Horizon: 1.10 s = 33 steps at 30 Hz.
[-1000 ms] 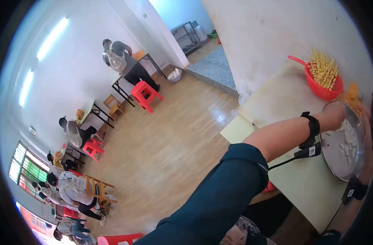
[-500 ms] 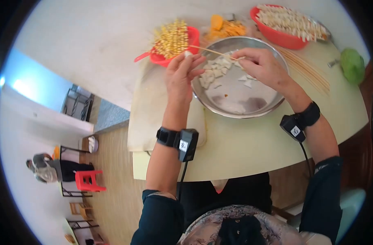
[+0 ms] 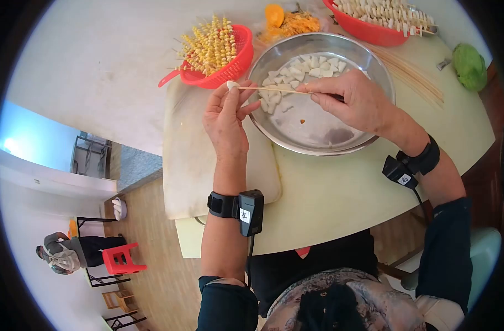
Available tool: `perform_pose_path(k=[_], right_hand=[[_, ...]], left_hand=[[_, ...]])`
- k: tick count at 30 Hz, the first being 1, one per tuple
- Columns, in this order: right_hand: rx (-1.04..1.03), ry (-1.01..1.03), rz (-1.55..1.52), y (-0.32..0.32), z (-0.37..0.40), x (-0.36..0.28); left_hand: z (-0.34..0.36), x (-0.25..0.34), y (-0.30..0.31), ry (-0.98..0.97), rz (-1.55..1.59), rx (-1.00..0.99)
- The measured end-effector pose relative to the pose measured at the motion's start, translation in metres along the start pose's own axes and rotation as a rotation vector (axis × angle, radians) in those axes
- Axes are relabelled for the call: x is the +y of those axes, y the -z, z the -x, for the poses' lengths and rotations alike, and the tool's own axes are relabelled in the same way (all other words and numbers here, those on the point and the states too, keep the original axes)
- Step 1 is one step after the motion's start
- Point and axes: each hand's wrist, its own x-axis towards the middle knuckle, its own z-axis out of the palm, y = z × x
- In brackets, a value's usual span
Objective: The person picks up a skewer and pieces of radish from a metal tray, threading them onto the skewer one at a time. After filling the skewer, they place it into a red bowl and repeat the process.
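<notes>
My left hand (image 3: 227,124) pinches a small white chunk of food (image 3: 231,85) between thumb and fingertips, its other fingers loosely spread. From the right, my right hand (image 3: 358,102) grips a thin wooden skewer (image 3: 274,89), closed around one end. The far end of the skewer points left and meets the white chunk. Both hands are raised, the right over a wide steel basin (image 3: 318,135) and the left just off its left side. Many similar white chunks (image 3: 317,70) lie in the basin, mostly towards the back and left.
A red basket (image 3: 242,52) of yellow threaded skewers stands behind my left hand. Orange shreds (image 3: 297,25) lie beyond the basin. A red tub (image 3: 373,34) holds white threaded skewers. Bare skewers (image 3: 412,74), a green vegetable (image 3: 470,66) and a white cutting board (image 3: 263,171) are nearby. A person (image 3: 70,251) stands far left.
The skewer's tip has come to the white chunk in my left hand. My right hand has moved slightly lower and right. The whole view has shifted a little.
</notes>
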Motion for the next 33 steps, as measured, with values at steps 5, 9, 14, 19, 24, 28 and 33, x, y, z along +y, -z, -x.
perform_pose_path(k=[5,9,14,19,24,28,33], right_hand=[[0.033,-0.016,0.075,-0.005,0.002,-0.008],[0.053,-0.015,0.098,-0.007,0.002,-0.006],[0.106,0.027,0.093,-0.008,0.002,-0.006],[0.076,0.008,0.098,-0.010,0.005,-0.007],[0.072,0.012,0.153,-0.012,0.005,-0.007],[0.091,0.028,0.165,-0.013,0.005,-0.005],[0.086,0.022,0.181,-0.014,0.006,-0.007]], left_hand=[[0.000,0.001,0.000,-0.024,-0.003,0.009],[-0.001,-0.001,0.003,-0.024,0.012,0.004],[-0.002,-0.002,0.003,-0.009,-0.013,0.044],[-0.002,-0.006,0.005,-0.025,-0.059,0.102],[-0.003,-0.007,0.007,-0.027,-0.037,0.110],[-0.003,-0.007,0.007,-0.040,-0.033,0.102],[-0.003,-0.009,0.007,-0.066,-0.026,0.099]])
